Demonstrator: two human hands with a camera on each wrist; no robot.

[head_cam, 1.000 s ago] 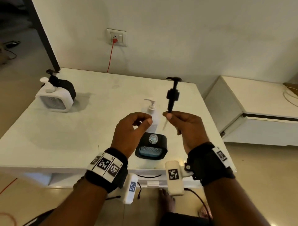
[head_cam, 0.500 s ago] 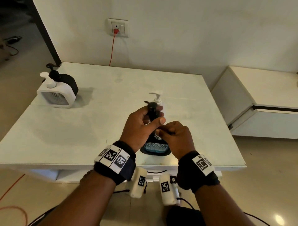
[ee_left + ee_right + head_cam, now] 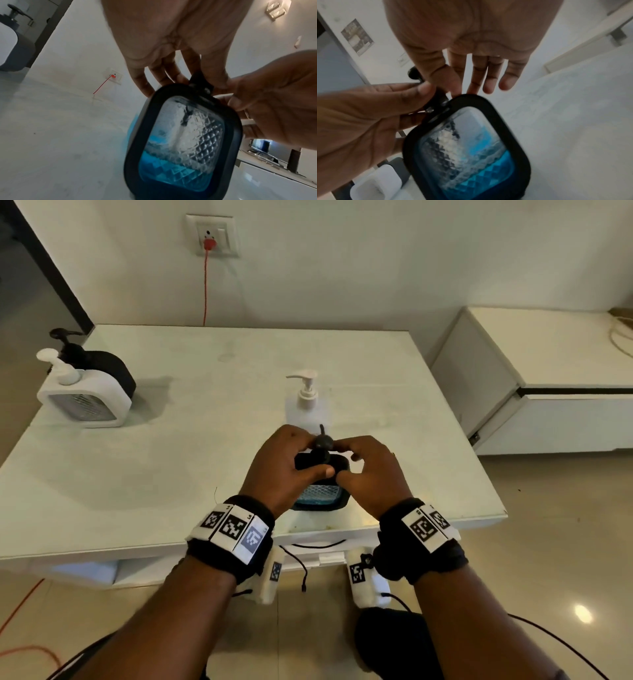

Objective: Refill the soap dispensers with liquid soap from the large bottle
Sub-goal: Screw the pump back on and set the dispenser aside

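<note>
At frame centre, both hands, left hand (image 3: 284,463) and right hand (image 3: 371,470), pinch the black pump (image 3: 322,444) atop the black dispenser (image 3: 322,494) on the table (image 3: 171,474); it appears refilled, so screwing the pump tight likely comes next.

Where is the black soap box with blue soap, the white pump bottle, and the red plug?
black dispenser (image 3: 181,142), left wrist view, on its clear window.
white pump bottle (image 3: 307,395), head view, on its collar.
red plug (image 3: 208,244), head view, on the plug body.
</note>
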